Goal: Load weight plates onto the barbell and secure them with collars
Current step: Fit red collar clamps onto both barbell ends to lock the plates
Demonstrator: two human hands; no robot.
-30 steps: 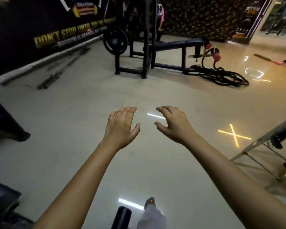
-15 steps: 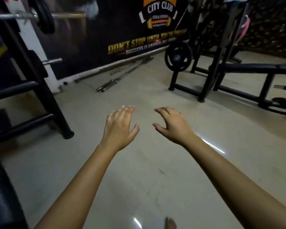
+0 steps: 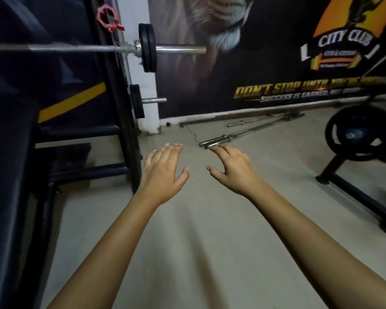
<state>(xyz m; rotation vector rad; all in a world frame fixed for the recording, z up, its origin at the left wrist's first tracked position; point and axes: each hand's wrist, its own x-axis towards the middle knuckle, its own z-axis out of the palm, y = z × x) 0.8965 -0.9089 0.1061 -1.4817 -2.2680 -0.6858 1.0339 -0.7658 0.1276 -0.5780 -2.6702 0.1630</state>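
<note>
View swung left — barbell [image 3: 94, 48] with plates [image 3: 148, 47] nearer; both hands [image 3: 164, 172] spread wide, empty

We see the barbell [image 3: 83, 48], a steel bar lying level across the black rack at upper left. Two thin black plates [image 3: 147, 47] sit upright against its inner stop, leaving the chrome sleeve end bare. A red collar [image 3: 106, 18] hangs on the rack above it.
</note>
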